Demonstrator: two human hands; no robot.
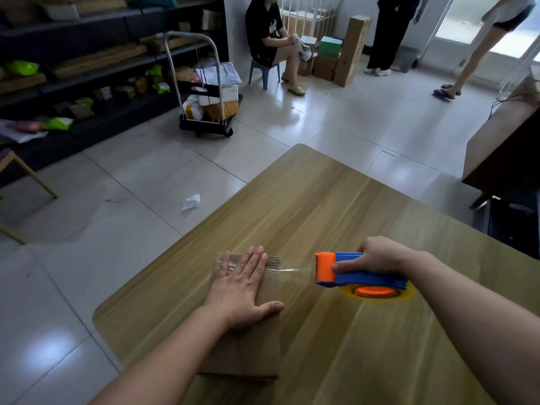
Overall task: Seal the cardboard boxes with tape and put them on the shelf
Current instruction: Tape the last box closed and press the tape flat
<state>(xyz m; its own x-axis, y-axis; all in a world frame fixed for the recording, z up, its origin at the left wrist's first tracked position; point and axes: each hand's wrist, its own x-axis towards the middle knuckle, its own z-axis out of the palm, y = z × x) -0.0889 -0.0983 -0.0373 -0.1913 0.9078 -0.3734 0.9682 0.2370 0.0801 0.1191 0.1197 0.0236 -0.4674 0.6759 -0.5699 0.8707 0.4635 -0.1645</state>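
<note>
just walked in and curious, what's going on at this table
A person is taping a flat cardboard box on the wooden table. The left hand lies flat on the box, pressing down the tape end. The right hand grips a blue and orange tape dispenser just right of the box, with a strip of clear tape stretched between them, not yet cut.

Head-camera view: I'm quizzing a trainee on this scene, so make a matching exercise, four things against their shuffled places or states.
1. crumpled white paper scrap
2. clear tape strip
3. left hand
4. right hand

A. presses flat on the brown cardboard box
B. lies on the grey tiled floor
C. grips the blue-and-orange plastic tape dispenser
D. stretches from box to dispenser

Pairs: 1-B, 2-D, 3-A, 4-C
</note>
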